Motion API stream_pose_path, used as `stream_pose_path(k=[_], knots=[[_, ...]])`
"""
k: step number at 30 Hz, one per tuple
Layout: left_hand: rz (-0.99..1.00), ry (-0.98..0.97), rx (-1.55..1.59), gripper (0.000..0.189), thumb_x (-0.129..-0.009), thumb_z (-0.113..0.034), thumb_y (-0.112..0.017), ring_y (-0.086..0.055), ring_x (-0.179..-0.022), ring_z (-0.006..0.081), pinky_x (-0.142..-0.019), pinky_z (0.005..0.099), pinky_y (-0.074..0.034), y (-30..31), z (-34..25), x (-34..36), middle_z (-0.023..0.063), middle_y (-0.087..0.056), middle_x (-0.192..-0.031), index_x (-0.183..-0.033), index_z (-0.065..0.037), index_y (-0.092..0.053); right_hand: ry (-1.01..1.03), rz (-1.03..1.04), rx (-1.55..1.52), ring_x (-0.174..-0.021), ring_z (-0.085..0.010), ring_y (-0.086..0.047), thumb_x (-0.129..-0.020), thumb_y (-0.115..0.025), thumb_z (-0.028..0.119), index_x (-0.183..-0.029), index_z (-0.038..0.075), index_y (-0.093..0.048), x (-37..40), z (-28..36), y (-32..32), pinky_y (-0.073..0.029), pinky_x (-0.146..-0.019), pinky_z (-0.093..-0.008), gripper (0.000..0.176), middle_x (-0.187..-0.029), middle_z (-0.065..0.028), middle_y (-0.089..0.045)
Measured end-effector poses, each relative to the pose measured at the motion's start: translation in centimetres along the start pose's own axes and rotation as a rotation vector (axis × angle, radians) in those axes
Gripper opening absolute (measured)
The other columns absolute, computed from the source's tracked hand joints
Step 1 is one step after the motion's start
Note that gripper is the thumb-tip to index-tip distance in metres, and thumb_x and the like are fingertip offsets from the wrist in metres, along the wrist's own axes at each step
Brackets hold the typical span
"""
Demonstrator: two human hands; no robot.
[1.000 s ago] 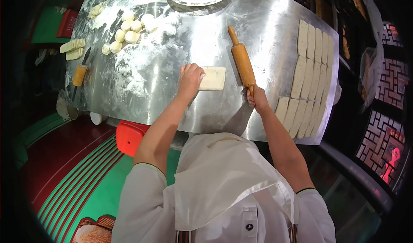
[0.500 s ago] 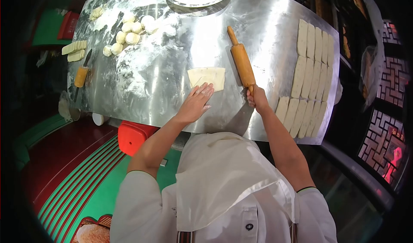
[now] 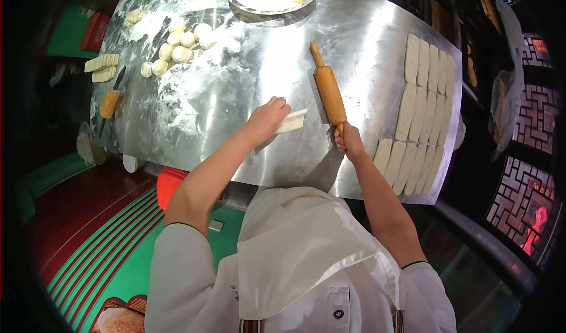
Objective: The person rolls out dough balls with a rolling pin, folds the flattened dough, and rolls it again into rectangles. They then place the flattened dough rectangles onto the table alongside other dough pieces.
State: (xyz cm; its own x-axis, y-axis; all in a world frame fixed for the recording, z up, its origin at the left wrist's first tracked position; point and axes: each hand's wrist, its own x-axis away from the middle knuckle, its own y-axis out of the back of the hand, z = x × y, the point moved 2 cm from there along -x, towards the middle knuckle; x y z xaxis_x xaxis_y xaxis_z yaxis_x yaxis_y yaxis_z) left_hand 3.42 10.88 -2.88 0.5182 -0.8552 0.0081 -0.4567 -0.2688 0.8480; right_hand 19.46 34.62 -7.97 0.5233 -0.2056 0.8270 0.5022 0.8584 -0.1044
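Observation:
My left hand (image 3: 269,121) has its fingers curled over the left end of a piece of dough (image 3: 293,122). The dough is now a narrow, folded strip with its right end showing; the part under my fingers is hidden. My right hand (image 3: 349,141) is closed round the lower handle of a wooden rolling pin (image 3: 330,94). The pin lies slantwise on the metal table (image 3: 247,85), its far handle pointing away from me, a little to the right of the dough.
Long dough strips (image 3: 415,115) lie in rows along the right side. Round dough balls (image 3: 183,55) sit in scattered flour (image 3: 180,94) at the back left. A second roller (image 3: 110,103) and cut dough pieces (image 3: 101,68) lie far left. A large plate (image 3: 265,6) stands at the back.
The flat dough sheet has become a narrow folded strip. My left hand has gone from lying flat on it to curling round its left end. The right hand still holds the rolling pin.

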Motion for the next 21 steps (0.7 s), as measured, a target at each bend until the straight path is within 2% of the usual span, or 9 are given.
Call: stream_pose_path(k=[5,8,10,11,13,14,15,17,21], knots=[[-0.007,0.033,0.034,0.026,-0.076,-0.005,-0.071,-0.056,-0.097,0.0289,-0.078,0.0409,-0.052,-1.0,-2.2,3.3,0.0085,-0.053,-0.098,-0.099,-0.007,-0.059,0.012,-0.011,0.025,-0.039,-0.0114,-0.03,-0.1,-0.039,0.041,-0.071,0.008,-0.051,0.3,0.1,-0.2,-0.026,-0.039,-0.0283,0.046,-0.05,-0.0002,-0.038],[0.009,0.089,0.101,0.019,-0.084,-0.01,-0.066,-0.057,-0.097,0.0288,-0.08,0.0403,-0.051,-0.6,-2.7,3.5,0.0095,-0.058,-0.1,-0.103,-0.007,-0.063,0.017,-0.012,0.024,-0.039,-0.0116,-0.03,-0.1,-0.038,0.041,-0.071,0.008,-0.051,0.4,0.2,-0.3,-0.026,-0.039,-0.0288,0.046,-0.049,-0.0004,-0.038],[-0.147,0.397,0.448,0.014,-0.09,-0.014,-0.063,-0.061,-0.096,0.0279,-0.077,0.0392,-0.052,0.2,-1.0,2.9,0.0096,-0.063,-0.096,-0.101,-0.004,-0.066,0.017,-0.016,0.027,-0.039,-0.0117,-0.03,-0.1,-0.039,0.041,-0.071,0.008,-0.051,0.4,0.1,-0.3,-0.026,-0.039,-0.029,0.046,-0.049,-0.0005,-0.038],[-0.148,0.398,0.45,0.014,-0.09,-0.014,-0.063,-0.061,-0.096,0.0279,-0.077,0.0392,-0.052,0.3,-1.0,2.8,0.0096,-0.063,-0.096,-0.101,-0.004,-0.066,0.017,-0.021,0.029,-0.039,-0.0118,-0.03,-0.1,-0.039,0.041,-0.07,0.008,-0.051,0.4,0.1,-0.3,-0.026,-0.039,-0.0291,0.046,-0.049,-0.0005,-0.038],[-0.566,0.615,0.46,0.015,-0.092,-0.016,-0.061,-0.063,-0.095,0.0273,-0.081,0.0412,-0.048,2.5,-1.5,2.5,0.0092,-0.066,-0.094,-0.096,-0.004,-0.068,0.011,-0.023,0.035,-0.039,-0.0118,-0.03,-0.1,-0.038,0.041,-0.07,0.008,-0.051,0.4,0.1,-0.3,-0.026,-0.039,-0.0291,0.046,-0.049,-0.0006,-0.038],[-0.407,0.581,0.221,0.024,-0.096,-0.023,-0.057,-0.058,-0.117,0.0261,-0.1,0.0423,-0.042,1.1,-0.7,2.6,0.0108,-0.066,-0.115,-0.113,-0.008,-0.067,0.009,-0.023,0.039,-0.039,-0.0118,-0.03,-0.1,-0.038,0.041,-0.07,0.008,-0.05,0.3,0.2,-0.4,-0.026,-0.039,-0.0291,0.047,-0.049,-0.0006,-0.038],[-0.411,0.584,0.22,0.024,-0.096,-0.023,-0.057,-0.058,-0.117,0.0261,-0.1,0.0423,-0.042,0.0,-1.0,2.5,0.0108,-0.066,-0.115,-0.113,-0.008,-0.067,0.009,-0.019,0.043,-0.039,-0.0118,-0.03,-0.1,-0.038,0.041,-0.07,0.008,-0.05,0.3,0.3,-0.5,-0.026,-0.039,-0.0291,0.047,-0.049,-0.0006,-0.038],[-0.29,0.296,-0.21,0.038,-0.099,-0.026,-0.051,-0.038,-0.14,0.0302,-0.115,0.0456,-0.025,-2.2,-3.5,1.1,0.0114,-0.052,-0.142,-0.133,-0.01,-0.057,-0.006,-0.019,0.036,-0.039,-0.0108,-0.027,-0.103,-0.033,0.04,-0.073,0.01,-0.049,0.6,0.4,-0.6,-0.023,-0.039,-0.0286,0.046,-0.05,0.0016,-0.034],[-0.095,0.25,-0.22,0.055,-0.099,-0.038,-0.051,-0.019,-0.15,0.0272,-0.122,0.0431,-0.015,-4.8,-2.1,0.2,0.0109,-0.031,-0.159,-0.146,-0.011,-0.044,0.003,-0.036,0.068,-0.039,-0.0105,-0.026,-0.104,-0.033,0.041,-0.073,0.01,-0.049,0.8,0.3,-0.7,-0.023,-0.039,-0.0282,0.046,-0.05,0.0017,-0.034]])
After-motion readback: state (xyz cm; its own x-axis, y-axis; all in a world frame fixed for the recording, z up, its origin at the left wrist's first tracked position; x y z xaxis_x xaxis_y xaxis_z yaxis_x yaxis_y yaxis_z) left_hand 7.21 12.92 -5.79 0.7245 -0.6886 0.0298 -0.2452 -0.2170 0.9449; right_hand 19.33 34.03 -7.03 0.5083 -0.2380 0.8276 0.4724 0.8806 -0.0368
